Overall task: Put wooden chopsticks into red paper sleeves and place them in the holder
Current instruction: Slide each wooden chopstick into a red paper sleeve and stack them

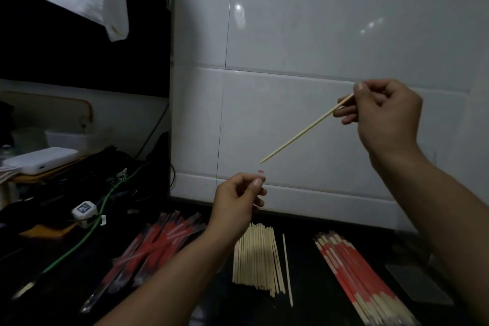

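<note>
Wooden chopstick [304,131] pinched in right hand [386,114]; left hand [235,201] pinches a barely visible red sleeve [260,171].

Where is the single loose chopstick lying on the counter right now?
In the head view, the single loose chopstick lies on the dark counter at lower centre, just right of the bare chopstick pile and left of the sleeved chopsticks.

No legible text on anything here
</note>
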Motion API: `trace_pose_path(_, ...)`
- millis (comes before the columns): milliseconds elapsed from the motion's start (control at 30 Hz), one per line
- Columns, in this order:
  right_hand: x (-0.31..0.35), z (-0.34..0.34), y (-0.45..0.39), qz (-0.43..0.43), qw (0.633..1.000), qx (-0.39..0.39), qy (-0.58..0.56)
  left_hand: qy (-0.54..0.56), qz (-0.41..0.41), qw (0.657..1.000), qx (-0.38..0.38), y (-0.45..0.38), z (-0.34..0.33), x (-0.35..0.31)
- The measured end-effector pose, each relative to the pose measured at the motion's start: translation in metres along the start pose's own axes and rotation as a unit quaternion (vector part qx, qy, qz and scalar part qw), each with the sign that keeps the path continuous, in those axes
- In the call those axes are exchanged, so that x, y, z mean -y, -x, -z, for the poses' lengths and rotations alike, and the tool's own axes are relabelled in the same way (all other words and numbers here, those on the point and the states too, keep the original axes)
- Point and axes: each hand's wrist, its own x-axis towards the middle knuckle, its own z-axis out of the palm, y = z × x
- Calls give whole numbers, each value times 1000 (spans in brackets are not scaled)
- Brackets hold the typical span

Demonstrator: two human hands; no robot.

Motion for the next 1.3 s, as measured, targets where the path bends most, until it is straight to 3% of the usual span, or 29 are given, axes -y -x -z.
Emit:
trace_pose_path(467,-14,-3,17,-13,999,32,31,-52,-16,998,9,1,8,6)
trace_pose_path(633,-13,-9,24,22,988,127,86,-77,-23,996,34,1,7,9)
trace_pose_path(700,-15,-12,29,47,953,231,190,-63,-16,997,37,2,5,9)
trace_pose_path(800,-20,-14,38,54,865,390,309,-21,1,999,35,3,2,7)
trace_pose_path(933,-32,-5,61,30,894,321,310,18,33,999,26,1,3,4)
trace_pose_path(1000,-49,2,89,-7,836,386,390,25,41,999,17,-1,6,4)
trace_pose_path(1067,-65,9,127,-111,724,495,467,35,43,998,8,-1,8,4)
trace_pose_path(1133,-72,16,156,-190,654,552,481,39,45,998,5,-1,8,4)
trace_pose_path(1300,-88,18,182,-250,634,573,456,17,32,999,-8,1,7,10)
